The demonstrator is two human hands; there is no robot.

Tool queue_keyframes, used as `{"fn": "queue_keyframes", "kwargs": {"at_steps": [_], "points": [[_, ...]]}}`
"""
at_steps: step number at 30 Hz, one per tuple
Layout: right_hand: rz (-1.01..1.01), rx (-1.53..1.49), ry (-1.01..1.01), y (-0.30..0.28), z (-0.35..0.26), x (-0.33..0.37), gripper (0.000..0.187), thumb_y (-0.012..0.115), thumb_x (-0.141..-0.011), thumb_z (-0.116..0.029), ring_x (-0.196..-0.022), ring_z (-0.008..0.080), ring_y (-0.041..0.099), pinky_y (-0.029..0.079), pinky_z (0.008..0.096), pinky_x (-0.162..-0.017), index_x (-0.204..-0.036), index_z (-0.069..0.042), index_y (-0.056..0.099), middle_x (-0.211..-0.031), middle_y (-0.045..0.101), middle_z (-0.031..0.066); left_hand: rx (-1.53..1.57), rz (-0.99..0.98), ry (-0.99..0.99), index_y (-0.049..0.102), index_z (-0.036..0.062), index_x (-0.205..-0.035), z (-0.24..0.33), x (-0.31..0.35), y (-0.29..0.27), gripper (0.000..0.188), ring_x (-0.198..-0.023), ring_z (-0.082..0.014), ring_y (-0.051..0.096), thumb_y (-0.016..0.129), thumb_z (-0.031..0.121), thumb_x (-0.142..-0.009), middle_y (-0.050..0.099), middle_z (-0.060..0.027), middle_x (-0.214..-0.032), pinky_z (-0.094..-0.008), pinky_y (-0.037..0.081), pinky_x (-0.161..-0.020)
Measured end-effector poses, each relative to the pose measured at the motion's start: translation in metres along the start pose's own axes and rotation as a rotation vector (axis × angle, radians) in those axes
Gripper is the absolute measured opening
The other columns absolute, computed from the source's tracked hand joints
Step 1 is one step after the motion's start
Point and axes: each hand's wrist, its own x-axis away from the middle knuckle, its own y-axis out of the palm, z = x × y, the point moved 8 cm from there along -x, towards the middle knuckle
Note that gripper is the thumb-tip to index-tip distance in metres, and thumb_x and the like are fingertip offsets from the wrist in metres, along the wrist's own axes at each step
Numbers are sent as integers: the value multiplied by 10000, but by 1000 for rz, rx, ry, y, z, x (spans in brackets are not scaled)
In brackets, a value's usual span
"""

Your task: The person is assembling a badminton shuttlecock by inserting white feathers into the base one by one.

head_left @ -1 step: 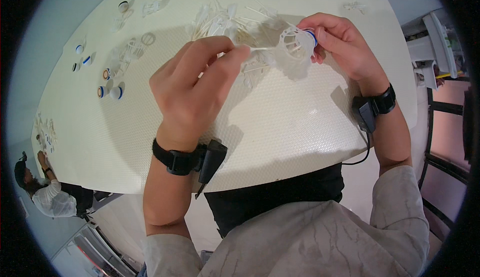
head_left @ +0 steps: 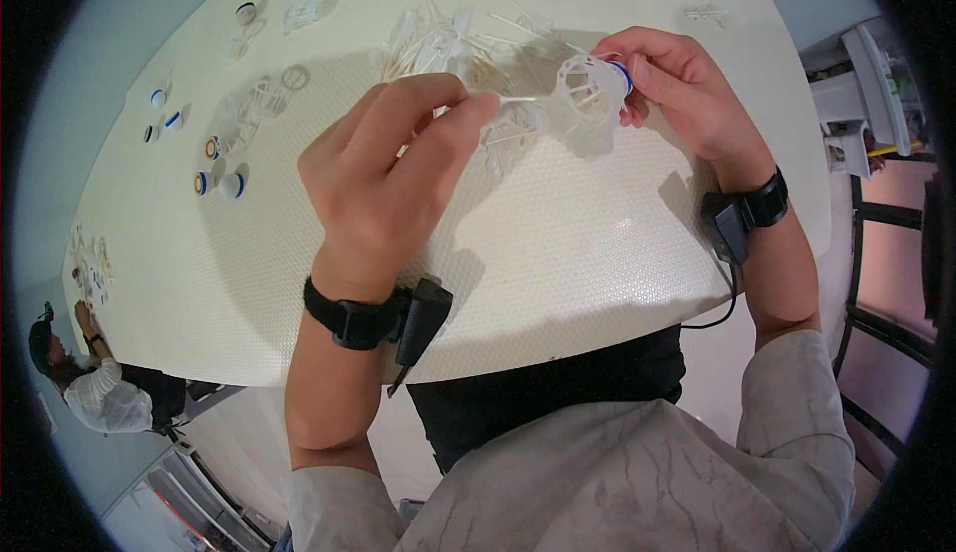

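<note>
My right hand [head_left: 689, 99] is closed around the base of a white shuttlecock [head_left: 590, 89], which has a blue band. The open ring of its skirt points left, toward my other hand. My left hand [head_left: 383, 169] pinches the end of a thin white feather shaft [head_left: 520, 99]. This shaft runs right to the shuttlecock's skirt. I cannot tell whether it is inside the skirt or overlaps it. Just behind both hands lies a loose pile of white feathers [head_left: 438, 42], partly hidden by my left hand.
Several more shuttlecocks [head_left: 232, 185] lie to the left on the white textured table [head_left: 558, 263]. A few loose white pieces [head_left: 705, 12] are at the far right. Another person [head_left: 105, 388] sits at the table's far left edge. Shelving [head_left: 871, 94] stands right of the table.
</note>
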Motion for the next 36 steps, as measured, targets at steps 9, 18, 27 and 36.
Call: {"fn": "queue_keyframes", "kwargs": {"at_steps": [9, 18, 27, 36], "points": [[2, 13, 14, 0, -1, -1, 341, 555, -1091, -316, -705, 65, 625, 456, 201, -589, -1200, -28, 703, -851, 708, 29, -23, 20, 35, 758, 74, -920, 5, 0, -1, 257, -633, -153, 628, 806, 8, -677, 680, -33, -877, -265, 496, -514], [45, 16, -26, 0, -5, 2, 317, 592, -1077, -303, -700, 62, 618, 466, 207, -595, -1189, -24, 691, -823, 693, 20, -47, 11, 58, 762, 72, -931, 7, -1, -2, 263, -640, -143, 630, 802, 15, -677, 682, -30, -891, -256, 497, -514], [21, -63, -50, 1, -6, 1, 243, 628, -1055, -202, -686, 75, 595, 466, 212, -601, -1212, -24, 678, -796, 660, 8, 2, 9, 35, 765, 61, -930, 8, -5, -5, 274, -621, -135, 606, 798, -11, -668, 684, -37, -893, -248, 482, -498], [34, -19, -22, 1, -6, 1, 238, 632, -1040, -165, -733, 78, 613, 480, 212, -615, -1229, -26, 669, -854, 675, 18, 60, 7, 51, 750, 23, -918, 10, -4, -5, 270, -633, -154, 615, 796, -9, -653, 681, -72, -908, -252, 477, -491]]}}
